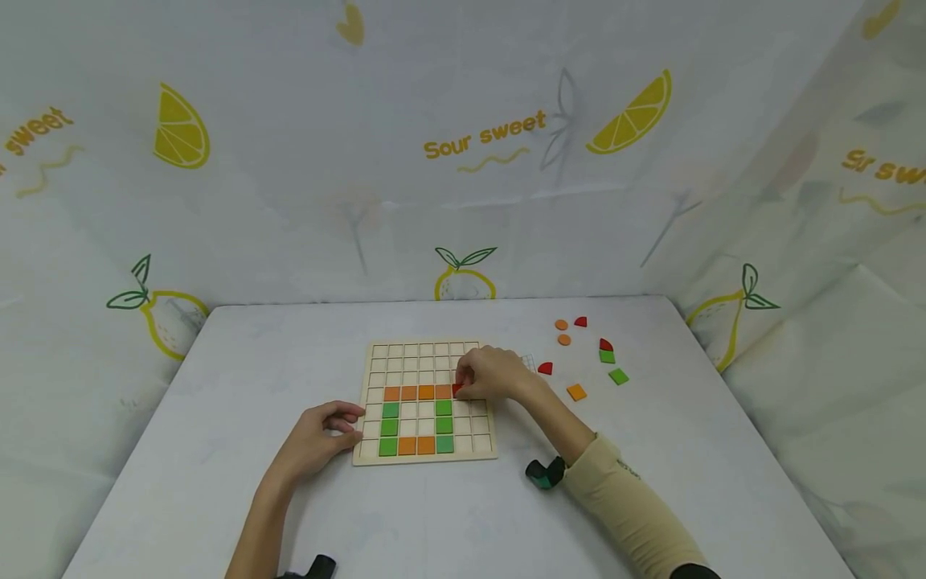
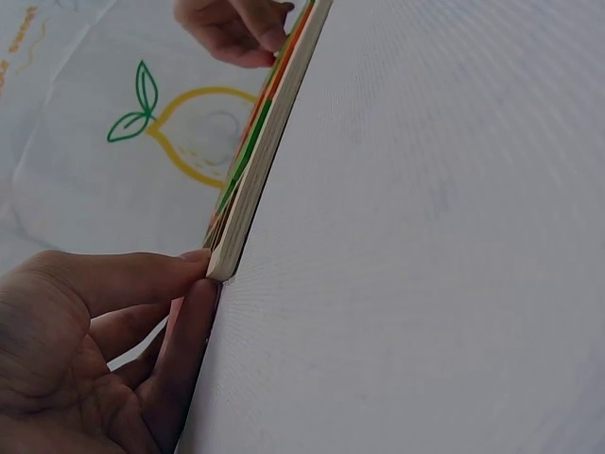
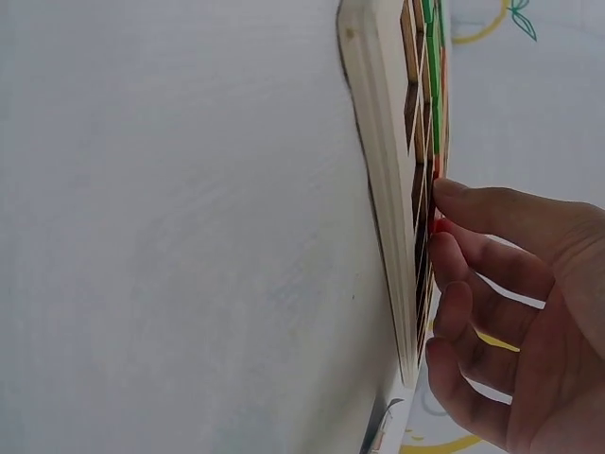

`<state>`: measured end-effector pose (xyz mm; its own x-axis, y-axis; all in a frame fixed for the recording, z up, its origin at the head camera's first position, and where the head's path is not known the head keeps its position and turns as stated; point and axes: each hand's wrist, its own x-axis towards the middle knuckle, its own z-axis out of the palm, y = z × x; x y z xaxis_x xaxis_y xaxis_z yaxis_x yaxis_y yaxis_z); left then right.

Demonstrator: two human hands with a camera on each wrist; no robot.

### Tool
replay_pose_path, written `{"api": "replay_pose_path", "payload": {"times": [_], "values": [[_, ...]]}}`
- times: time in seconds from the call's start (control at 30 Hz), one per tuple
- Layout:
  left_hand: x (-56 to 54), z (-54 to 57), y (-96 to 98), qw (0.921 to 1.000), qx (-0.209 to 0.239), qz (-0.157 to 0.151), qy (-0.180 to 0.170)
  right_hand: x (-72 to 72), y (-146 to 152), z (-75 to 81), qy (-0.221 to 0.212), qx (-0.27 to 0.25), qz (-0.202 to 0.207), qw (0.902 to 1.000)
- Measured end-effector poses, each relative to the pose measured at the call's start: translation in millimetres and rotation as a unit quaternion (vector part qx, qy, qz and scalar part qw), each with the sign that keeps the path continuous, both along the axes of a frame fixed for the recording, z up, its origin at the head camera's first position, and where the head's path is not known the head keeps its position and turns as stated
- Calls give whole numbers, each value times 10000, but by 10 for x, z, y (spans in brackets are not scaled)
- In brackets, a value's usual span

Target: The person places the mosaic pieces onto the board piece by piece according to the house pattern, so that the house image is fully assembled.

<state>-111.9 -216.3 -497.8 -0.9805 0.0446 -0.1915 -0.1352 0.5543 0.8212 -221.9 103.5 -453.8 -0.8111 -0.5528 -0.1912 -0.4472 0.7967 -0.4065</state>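
A square wooden grid board (image 1: 383, 351) lies on the table, with orange and green square tiles (image 1: 444, 408) set in some of its cells. My left hand (image 1: 321, 430) rests against the board's left edge, thumb and fingertips touching the wood. In the left wrist view the left thumb (image 2: 151, 279) is right at the board's corner. Over the board's right side, my right hand (image 1: 495, 374) pinches a small red piece (image 1: 456, 389) at the right end of the orange row. Fingers hide most of that piece; a sliver of red (image 3: 440, 223) shows between thumb and forefinger in the right wrist view.
Right of the board lie loose pieces: red quarter-circles (image 1: 546, 368), orange discs (image 1: 561, 325), green squares (image 1: 618, 376) and an orange square (image 1: 576, 392). A printed grid sheet (image 1: 529, 362) is partly hidden behind the right hand. A lemon-patterned white cloth (image 1: 289, 241) hangs behind the table.
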Motion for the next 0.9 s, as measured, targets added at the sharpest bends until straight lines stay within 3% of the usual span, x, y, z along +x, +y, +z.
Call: {"api": "replay_pose_path", "payload": {"times": [0.43, 0.63, 0.9], "values": [[7, 8, 2, 9999, -36, 65, -76, -12, 109, 46, -99, 92, -103, 9999], [-4, 0, 4, 9999, -38, 86, -74, -85, 387, 73, -257, -116, -499, 9984], [-3, -11, -5, 9999, -60, 121, -107, -187, 904, 29, -423, -913, -802, 9917]]}}
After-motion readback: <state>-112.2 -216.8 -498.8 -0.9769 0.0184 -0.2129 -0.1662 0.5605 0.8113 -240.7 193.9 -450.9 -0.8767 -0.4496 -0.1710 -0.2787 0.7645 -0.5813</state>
